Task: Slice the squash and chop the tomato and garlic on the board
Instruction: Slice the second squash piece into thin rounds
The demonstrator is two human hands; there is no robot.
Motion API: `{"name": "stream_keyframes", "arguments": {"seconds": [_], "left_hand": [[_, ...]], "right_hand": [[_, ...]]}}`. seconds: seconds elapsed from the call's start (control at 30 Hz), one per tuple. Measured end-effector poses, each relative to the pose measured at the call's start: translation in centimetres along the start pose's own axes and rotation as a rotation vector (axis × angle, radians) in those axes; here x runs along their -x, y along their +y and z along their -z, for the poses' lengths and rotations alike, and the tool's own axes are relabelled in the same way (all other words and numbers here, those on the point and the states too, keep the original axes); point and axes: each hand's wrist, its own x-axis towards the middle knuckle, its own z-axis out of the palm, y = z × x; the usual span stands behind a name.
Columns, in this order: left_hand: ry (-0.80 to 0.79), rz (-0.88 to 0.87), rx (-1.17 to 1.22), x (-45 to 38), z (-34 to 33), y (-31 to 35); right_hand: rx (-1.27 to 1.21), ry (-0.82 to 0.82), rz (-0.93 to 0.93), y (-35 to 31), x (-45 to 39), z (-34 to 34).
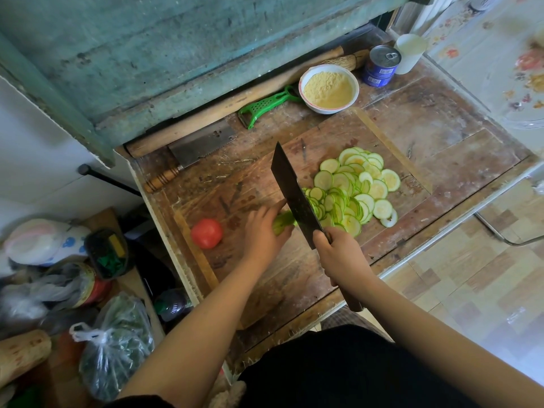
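The left hand (263,231) curls its fingers down, gripping. The right hand (338,251), just beside it, is fisted, both forearms bare.

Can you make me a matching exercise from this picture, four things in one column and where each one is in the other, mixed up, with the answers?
Things:
1. tomato
2. cleaver
3. squash slices
4. peeler

Places:
A. held in the right hand
B. heaped right of the blade
C. left of the left hand on the board
D. beside the bowl of yellow powder

Pairs: 1-C, 2-A, 3-B, 4-D
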Motion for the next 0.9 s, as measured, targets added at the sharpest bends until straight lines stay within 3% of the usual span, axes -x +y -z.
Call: {"name": "stream_keyframes", "arguments": {"seconds": [0.9], "left_hand": [[0.006,-0.016,0.007,-0.4,-0.2,-0.3]], "right_hand": [[0.042,0.021,0.052,0.4,-0.6,-0.1]]}}
